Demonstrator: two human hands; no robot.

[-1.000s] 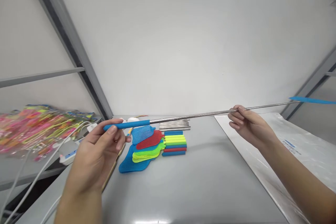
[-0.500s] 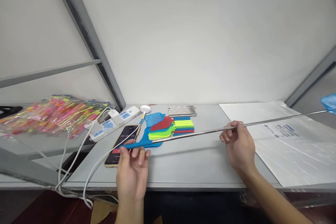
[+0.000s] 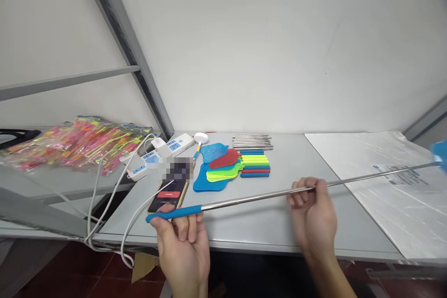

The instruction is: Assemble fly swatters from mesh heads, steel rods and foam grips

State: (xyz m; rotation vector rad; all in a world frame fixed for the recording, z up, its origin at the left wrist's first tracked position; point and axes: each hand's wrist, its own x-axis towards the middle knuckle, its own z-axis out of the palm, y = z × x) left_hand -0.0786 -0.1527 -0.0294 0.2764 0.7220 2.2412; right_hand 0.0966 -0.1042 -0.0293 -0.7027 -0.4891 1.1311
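Note:
A fly swatter with an extended metal telescopic rod (image 3: 254,199) stretches across the view, slightly higher at its right end. My left hand (image 3: 185,242) is closed on its blue handle (image 3: 178,213). Further along, my right hand (image 3: 312,216) pinches the rod. The swatter's blue head (image 3: 440,153) is partly cut off by the right edge of the view. Behind the rod, on the table, lie blue, red and green swatter heads (image 3: 218,172) in an overlapping pile. Beside them is a row of coloured handles (image 3: 254,163), with short metal rods (image 3: 252,141) further back.
A phone (image 3: 169,191) lies left of the pile, crossed by a white cable (image 3: 134,219). Behind it are a power strip (image 3: 174,144) and a white round-headed device (image 3: 200,138). Bagged colourful items (image 3: 87,144) fill the left shelf. A white packing sheet (image 3: 370,195) covers the table's right side.
Both hands have lowered the swatter toward the table's front edge, so its handle no longer overlaps the pile of heads. The view has shifted slightly. Both hands still hold it.

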